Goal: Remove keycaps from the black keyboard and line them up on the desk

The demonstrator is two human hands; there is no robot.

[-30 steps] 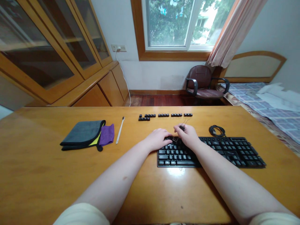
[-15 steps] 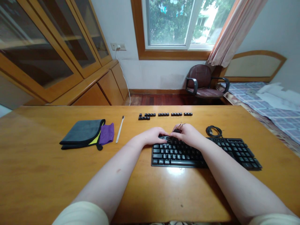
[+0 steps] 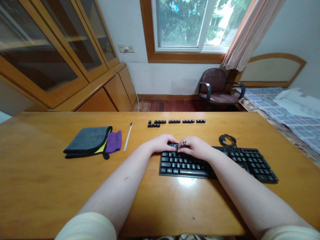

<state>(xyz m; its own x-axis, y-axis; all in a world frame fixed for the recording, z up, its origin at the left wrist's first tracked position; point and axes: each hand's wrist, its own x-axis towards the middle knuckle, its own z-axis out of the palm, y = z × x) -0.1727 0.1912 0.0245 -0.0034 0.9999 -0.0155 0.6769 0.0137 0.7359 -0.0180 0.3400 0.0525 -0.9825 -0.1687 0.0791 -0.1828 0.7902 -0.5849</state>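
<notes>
A black keyboard (image 3: 192, 172) lies on the wooden table in front of me. My left hand (image 3: 163, 144) grips its upper left corner, thumb over the top-row keys and fingers at the back edge. Close beside it, my right hand (image 3: 193, 146) is closed over the upper left keys, around a small dark keycap puller (image 3: 184, 143) with metal prongs sticking up. Most of the puller, and the keys beneath it, are hidden by the fingers. Behind the keyboard, loose black keycaps (image 3: 174, 121) stand in small groups along the far side of the table.
Left of the keyboard lie a white toothbrush (image 3: 128, 137), a purple cloth (image 3: 114, 142) and a folded grey towel (image 3: 88, 141). The keyboard's coiled cable (image 3: 227, 140) sits behind its right half. A chair (image 3: 216, 85) stands beyond the table (image 3: 155, 206).
My right hand has moved slightly left and lower, down onto the keys with the puller. The keyboard has shifted a little to the left. My left hand stays at its corner.
</notes>
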